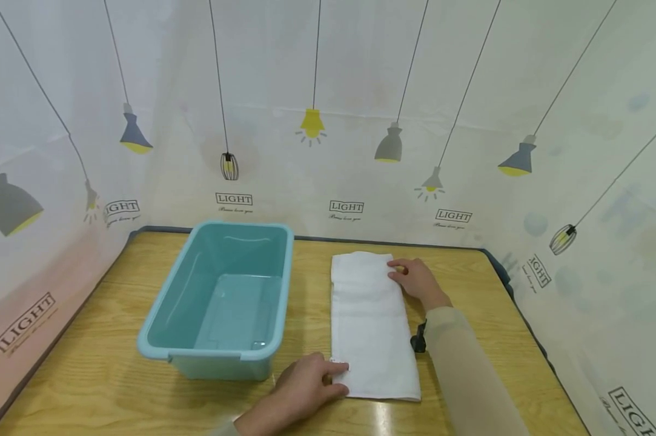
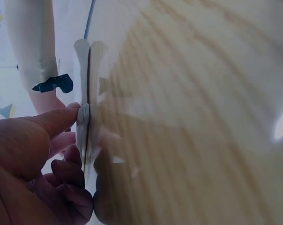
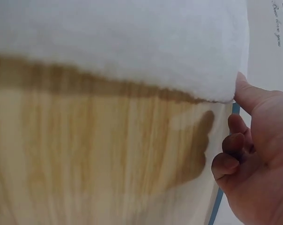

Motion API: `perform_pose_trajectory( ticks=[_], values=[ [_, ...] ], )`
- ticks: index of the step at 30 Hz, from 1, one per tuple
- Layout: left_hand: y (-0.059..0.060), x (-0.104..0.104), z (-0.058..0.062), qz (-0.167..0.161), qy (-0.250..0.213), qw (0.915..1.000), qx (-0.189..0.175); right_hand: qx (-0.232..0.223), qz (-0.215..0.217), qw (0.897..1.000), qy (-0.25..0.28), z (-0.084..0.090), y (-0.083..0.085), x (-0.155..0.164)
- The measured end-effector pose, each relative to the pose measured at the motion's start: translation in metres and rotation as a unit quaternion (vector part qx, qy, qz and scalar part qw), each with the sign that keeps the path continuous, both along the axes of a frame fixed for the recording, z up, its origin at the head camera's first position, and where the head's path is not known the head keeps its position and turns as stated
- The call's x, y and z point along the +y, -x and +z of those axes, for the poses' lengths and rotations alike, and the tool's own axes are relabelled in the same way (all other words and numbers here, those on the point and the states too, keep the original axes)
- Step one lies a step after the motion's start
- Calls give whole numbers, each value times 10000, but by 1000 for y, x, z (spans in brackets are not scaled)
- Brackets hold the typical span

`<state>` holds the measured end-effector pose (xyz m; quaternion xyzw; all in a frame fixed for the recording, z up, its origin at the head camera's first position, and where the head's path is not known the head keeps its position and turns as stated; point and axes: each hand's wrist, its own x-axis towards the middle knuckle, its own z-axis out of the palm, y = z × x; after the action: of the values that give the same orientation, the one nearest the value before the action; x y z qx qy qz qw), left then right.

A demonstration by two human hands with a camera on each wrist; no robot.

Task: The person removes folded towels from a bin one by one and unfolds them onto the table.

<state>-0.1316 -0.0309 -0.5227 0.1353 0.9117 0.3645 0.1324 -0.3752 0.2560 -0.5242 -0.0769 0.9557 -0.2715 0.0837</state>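
A white towel [image 1: 368,321], folded into a long rectangle, lies on the wooden table. My left hand [image 1: 310,386] is at its near left corner, thumb and index finger gripping the cloth there. In the left wrist view the thumb [image 2: 66,115] meets the layered edge, while the other fingers curl beneath. At the far right corner, my right hand [image 1: 417,281] pinches the towel's edge with its fingertips. The right wrist view shows the corner meeting a fingertip [image 3: 242,86], with the remaining fingers bent below it.
To the left of the towel stands a light blue plastic basin [image 1: 288,284], with nothing in it. A printed curtain [image 1: 273,91] with lamp drawings surrounds the wooden table [image 1: 77,363]. A black wrist strap piece [image 1: 418,339] sits by the right sleeve.
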Motion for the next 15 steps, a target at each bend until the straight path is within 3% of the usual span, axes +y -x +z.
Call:
perform_pose_trajectory(
  ticks=[7, 15],
  values=[
    [-1, -5, -2, -49, -402, 9991, 122, 303, 126, 9991, 263, 13, -14, 0],
    [-2, -14, 0, -67, -1320, 9912, 117, 186, 398, 9956, 827, 25, -55, -8]
  ],
)
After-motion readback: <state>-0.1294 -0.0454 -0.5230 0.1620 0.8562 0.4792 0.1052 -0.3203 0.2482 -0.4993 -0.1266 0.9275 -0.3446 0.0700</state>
